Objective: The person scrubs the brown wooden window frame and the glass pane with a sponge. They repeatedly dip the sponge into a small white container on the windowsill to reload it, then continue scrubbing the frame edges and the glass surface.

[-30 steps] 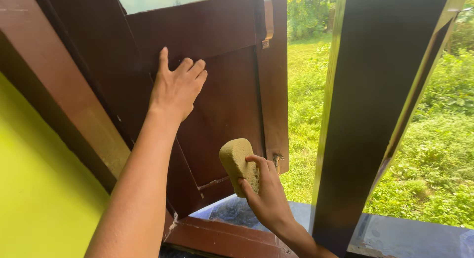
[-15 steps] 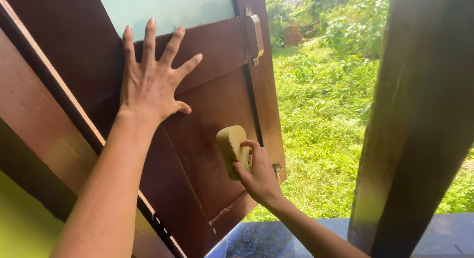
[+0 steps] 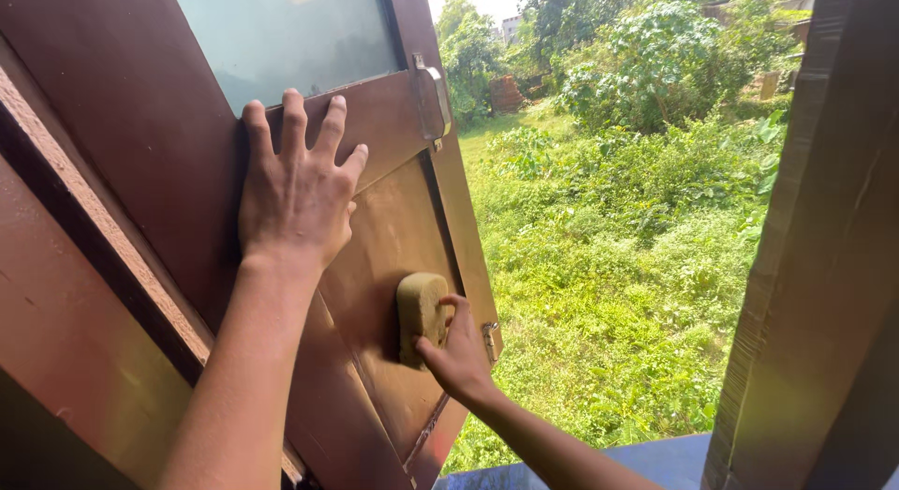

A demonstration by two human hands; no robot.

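Note:
A brown wooden window shutter [image 3: 393,218] stands swung open outward, with a frosted glass pane [image 3: 281,36] in its upper part. My left hand [image 3: 295,195] lies flat on the shutter just below the glass, fingers spread. My right hand [image 3: 459,349] grips a tan sponge [image 3: 420,317] and presses it against the shutter's lower panel, close to the outer edge.
A metal handle [image 3: 435,96] sits on the shutter's outer stile and a small latch [image 3: 490,338] lower down. A dark brown window post [image 3: 824,293] stands at the right. The blue-grey sill [image 3: 665,457] runs below. Green plants [image 3: 637,218] fill the outside.
The view has tilted up and drawn closer. My left hand stays flat on the shutter below the glass. The sponge hand has shifted a little along the lower panel.

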